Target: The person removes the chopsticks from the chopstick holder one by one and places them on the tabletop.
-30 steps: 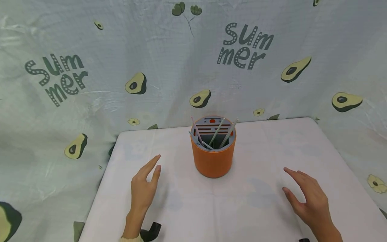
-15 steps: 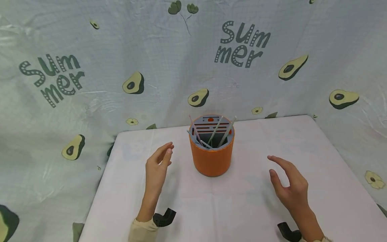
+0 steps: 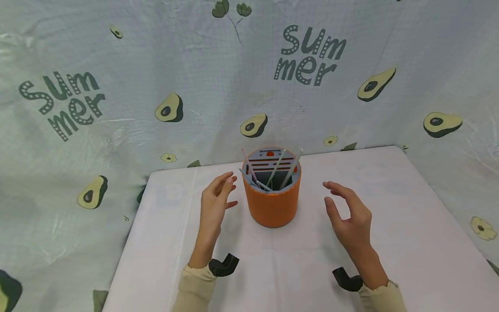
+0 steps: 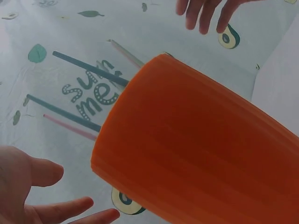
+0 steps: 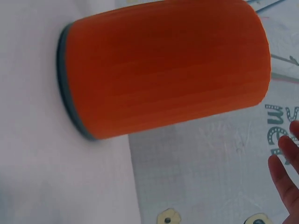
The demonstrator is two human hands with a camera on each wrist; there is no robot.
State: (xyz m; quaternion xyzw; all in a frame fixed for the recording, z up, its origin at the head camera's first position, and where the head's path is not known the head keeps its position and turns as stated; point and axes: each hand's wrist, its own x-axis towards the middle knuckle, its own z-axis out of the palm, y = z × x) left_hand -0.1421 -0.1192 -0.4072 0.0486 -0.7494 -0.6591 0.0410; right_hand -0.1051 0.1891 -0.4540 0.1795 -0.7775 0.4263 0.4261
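Note:
An orange round desk organizer [image 3: 273,210] with a grey slotted top stands upright on the white-covered table. Several thin sticks in pink, green and blue-grey [image 3: 276,169] lean in its front compartment. My left hand [image 3: 214,203] hovers just left of it, fingers loosely bent toward its side, holding nothing. On the other side my right hand [image 3: 351,216] is raised a bit farther off, thumb and fingers apart and bare. The left wrist view shows the organizer's orange wall [image 4: 201,135] close up, with left fingers [image 4: 70,208] short of it. A dark base band [image 5: 70,88] shows in the right wrist view.
The table [image 3: 273,277] wears a white cover, its far edge close behind the organizer. A pale curtain [image 3: 218,78] printed with avocados and "summer" hangs behind and to the sides. Black wrist cameras [image 3: 224,265] sit at both cuffs.
Both hands have moved inward and forward toward the organizer, the left from the left and the right from the right. The organizer stays in place; the head view has shifted slightly.

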